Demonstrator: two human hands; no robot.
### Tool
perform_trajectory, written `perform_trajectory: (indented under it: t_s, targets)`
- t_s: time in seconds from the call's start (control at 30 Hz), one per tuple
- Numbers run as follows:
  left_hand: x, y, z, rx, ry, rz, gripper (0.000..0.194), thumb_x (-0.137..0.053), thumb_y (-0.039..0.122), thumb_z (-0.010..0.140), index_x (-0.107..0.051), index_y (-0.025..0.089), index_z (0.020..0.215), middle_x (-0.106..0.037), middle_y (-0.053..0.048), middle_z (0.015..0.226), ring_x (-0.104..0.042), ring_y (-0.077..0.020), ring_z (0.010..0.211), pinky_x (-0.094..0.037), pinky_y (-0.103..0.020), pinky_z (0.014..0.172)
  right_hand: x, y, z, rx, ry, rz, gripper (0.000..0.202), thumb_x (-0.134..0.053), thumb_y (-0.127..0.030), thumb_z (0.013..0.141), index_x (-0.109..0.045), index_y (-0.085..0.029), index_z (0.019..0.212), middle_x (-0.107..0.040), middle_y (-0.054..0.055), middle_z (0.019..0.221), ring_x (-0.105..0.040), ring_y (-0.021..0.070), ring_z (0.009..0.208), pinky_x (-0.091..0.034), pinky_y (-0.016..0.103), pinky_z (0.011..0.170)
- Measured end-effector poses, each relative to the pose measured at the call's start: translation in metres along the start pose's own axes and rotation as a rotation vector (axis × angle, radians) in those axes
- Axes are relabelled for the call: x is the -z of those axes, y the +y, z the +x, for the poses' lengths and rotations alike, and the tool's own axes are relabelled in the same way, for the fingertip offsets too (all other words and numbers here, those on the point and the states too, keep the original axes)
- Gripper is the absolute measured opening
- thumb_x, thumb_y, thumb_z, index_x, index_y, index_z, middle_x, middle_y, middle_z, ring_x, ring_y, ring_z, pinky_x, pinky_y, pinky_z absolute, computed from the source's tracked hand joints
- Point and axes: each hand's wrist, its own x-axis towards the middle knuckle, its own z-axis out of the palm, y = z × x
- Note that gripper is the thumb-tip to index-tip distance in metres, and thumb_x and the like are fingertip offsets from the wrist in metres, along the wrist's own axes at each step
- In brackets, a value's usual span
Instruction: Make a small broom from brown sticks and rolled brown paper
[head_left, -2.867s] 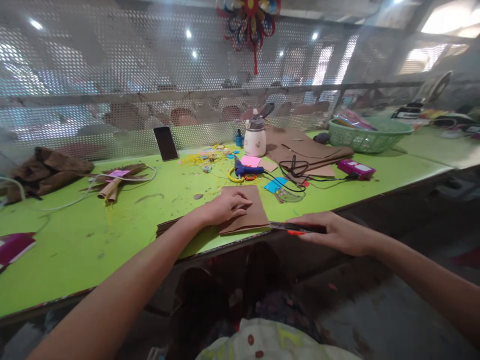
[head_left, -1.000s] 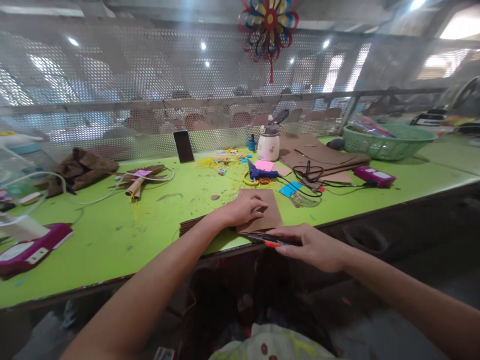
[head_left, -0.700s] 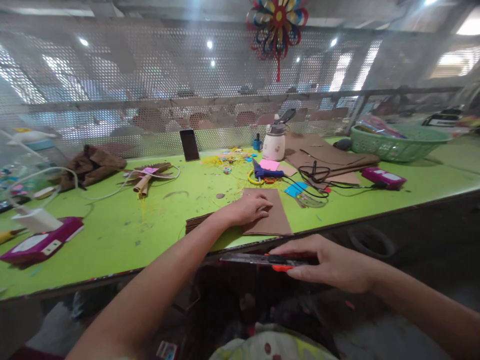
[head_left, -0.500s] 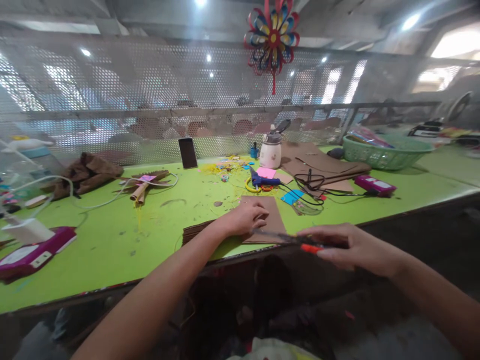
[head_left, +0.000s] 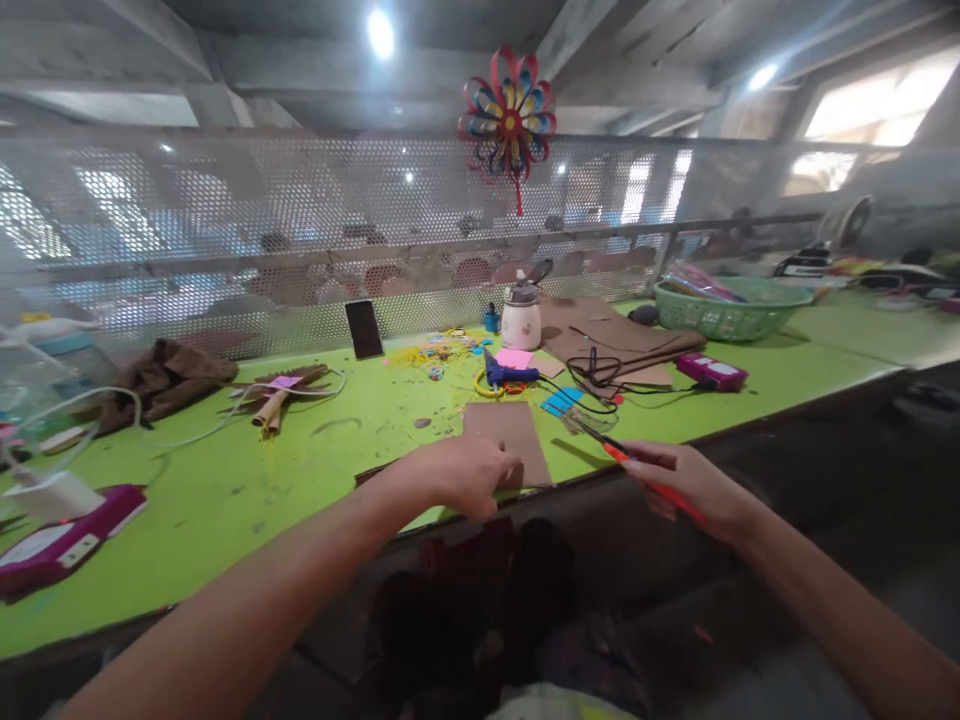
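Observation:
My right hand (head_left: 686,485) grips a pair of scissors (head_left: 619,452) with orange-red handles. The dark blades point up and left over the green table, and touch no paper. At the table's front edge my left hand (head_left: 476,475) has its fingers curled over the lower left part of a brown paper sheet (head_left: 510,425). What the fingertips pinch, if anything, is hidden. A stack of brown strips (head_left: 369,474) lies partly covered by my left forearm.
Behind the sheet lie a blue glue gun (head_left: 510,373), yellow tape roll (head_left: 480,382) and black cable (head_left: 592,370). Further back stand a white bottle (head_left: 521,318) and propped phone (head_left: 364,330). A green basket (head_left: 735,318) is at right, a purple power strip (head_left: 71,540) at left.
The scissors have moved away from my left hand and swung tip-up to the right. My left hand has shifted down to the table edge, its fingers more curled. The camera view has tilted up and turned.

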Motion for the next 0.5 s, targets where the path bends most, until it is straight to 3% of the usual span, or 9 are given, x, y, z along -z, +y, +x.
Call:
perform_trajectory:
  t_s: [0.17, 0.33, 0.5]
  targets:
    - [0.001, 0.002, 0.001, 0.018, -0.036, 0.033, 0.041, -0.057, 0.027, 0.064, -0.059, 0.02, 0.104, -0.064, -0.01, 0.094, -0.059, -0.0237, 0.076, -0.044, -0.032, 0.062, 0.0, 0.005, -0.002, 0.008, 0.019, 0.005, 0.06, -0.067, -0.041, 0.076, -0.053, -0.006, 0.122, -0.039, -0.009, 0.049, -0.034, 0.0063, 0.04, -0.03, 0.022, 0.041]
    - [-0.007, -0.001, 0.005, 0.049, 0.0, 0.079, 0.05, -0.055, 0.018, 0.065, -0.055, 0.02, 0.115, -0.061, -0.013, 0.104, -0.059, -0.0257, 0.084, -0.044, -0.033, 0.067, 0.0, 0.007, -0.011, 0.002, 0.049, -0.043, 0.061, -0.066, -0.043, 0.076, -0.053, -0.006, 0.122, -0.04, -0.008, 0.048, -0.034, 0.0065, 0.04, -0.03, 0.023, 0.041]
    - [-0.018, -0.002, 0.01, 0.052, 0.066, 0.088, 0.039, -0.048, 0.01, 0.073, -0.058, 0.019, 0.11, -0.065, -0.012, 0.096, -0.061, -0.0238, 0.08, -0.045, -0.032, 0.066, -0.005, 0.016, -0.014, -0.009, 0.041, -0.059, 0.062, -0.065, -0.044, 0.077, -0.052, -0.004, 0.123, -0.041, -0.008, 0.047, -0.035, 0.0066, 0.039, -0.031, 0.023, 0.041]
